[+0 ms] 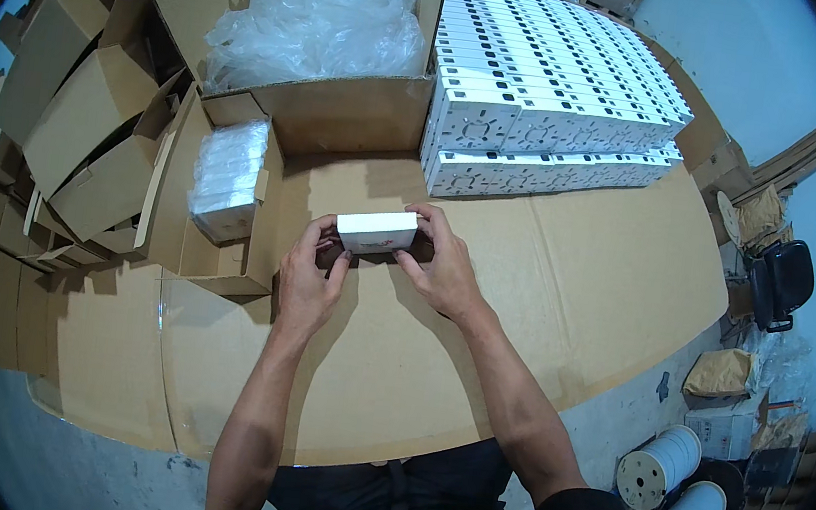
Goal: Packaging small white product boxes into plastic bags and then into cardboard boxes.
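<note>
Above the cardboard-covered table, a small white box held between both hands.
Left hand pinches its left end, right hand its right; fingers curled, forearms angled inward.

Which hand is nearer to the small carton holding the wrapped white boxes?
Left. The left hand is just right of the small carton; the right hand is farther right, beyond the small white box both hold.

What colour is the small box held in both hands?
White, with a small reddish mark on its side; the small box shows best in the head view.
</note>
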The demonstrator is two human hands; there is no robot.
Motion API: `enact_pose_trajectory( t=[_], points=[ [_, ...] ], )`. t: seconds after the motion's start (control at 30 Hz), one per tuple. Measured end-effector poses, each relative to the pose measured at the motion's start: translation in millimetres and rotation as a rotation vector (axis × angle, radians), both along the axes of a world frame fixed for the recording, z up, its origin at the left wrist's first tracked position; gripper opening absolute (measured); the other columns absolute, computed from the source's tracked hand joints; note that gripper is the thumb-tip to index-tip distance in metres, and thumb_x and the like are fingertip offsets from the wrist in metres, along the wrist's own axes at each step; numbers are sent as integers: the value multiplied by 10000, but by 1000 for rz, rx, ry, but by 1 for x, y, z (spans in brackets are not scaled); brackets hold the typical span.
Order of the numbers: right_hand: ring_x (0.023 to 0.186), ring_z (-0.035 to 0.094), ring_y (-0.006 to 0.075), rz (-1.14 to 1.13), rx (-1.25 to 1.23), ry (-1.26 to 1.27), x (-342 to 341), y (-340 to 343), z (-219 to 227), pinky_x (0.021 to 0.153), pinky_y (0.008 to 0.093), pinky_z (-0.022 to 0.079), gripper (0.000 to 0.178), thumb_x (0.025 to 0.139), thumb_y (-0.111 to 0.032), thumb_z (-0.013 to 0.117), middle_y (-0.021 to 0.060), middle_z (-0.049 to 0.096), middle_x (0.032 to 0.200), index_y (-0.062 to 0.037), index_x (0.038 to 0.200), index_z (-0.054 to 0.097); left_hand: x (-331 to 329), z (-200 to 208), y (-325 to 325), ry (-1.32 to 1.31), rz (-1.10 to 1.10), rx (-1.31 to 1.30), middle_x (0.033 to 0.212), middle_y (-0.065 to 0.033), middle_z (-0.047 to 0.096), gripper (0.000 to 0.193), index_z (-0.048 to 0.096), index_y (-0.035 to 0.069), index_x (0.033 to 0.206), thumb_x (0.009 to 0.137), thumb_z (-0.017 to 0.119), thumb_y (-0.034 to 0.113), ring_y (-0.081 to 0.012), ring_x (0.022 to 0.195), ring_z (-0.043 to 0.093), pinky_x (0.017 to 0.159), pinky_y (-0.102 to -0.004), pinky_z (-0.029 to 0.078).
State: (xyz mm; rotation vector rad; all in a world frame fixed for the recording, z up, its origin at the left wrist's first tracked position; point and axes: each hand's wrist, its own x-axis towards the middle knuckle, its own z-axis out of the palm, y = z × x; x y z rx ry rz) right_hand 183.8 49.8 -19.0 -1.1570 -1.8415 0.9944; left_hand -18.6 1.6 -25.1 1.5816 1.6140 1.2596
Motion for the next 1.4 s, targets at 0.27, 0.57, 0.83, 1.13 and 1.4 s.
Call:
enact_pose_trajectory(
  t=[0.27,0.57,0.83,1.13,1.4],
  points=[
    [1251,550,388,-7,169,-147,14,-3,1,1071,469,440,671,799,-115,766,205,585,1312,-32,1379,438,11,20,-9,-59,46,82,1279,-183,604,518,480,-2,1398,942,681,139,-275,1198,599,1043,-393,481],
    [1285,484,388,-59,357,-340,16,-7,-5,1132,480,357,667,773,-205,742,210,539,1331,11,1341,466,28,120,36,78,229,546,977,-120,647,159,643,-6,1080,937,640,65,-231,873,627,791,-349,511],
    [1287,492,374,-77,341,-330,13,-10,0,1139,478,352,636,768,-212,743,188,561,1320,-29,1320,487,-60,224,216,434,664,317,1195,-311,617,624,492,-107,1303,873,733,276,-422,1132,619,971,-476,508],
    [1312,488,337,-70,324,-338,13,-10,0,1168,462,330,626,779,-227,746,165,564,1337,-40,1320,492,-143,220,304,510,626,-43,1331,-338,565,966,288,-100,1477,831,758,442,-459,1269,553,1077,-497,454],
    [1297,503,337,-97,314,-329,15,-5,-4,1149,460,349,624,777,-238,754,163,570,1320,-52,1316,502,-102,222,289,477,617,-110,1352,-308,541,804,317,-37,1440,837,771,241,-454,1244,570,1037,-504,494]
  ],
)
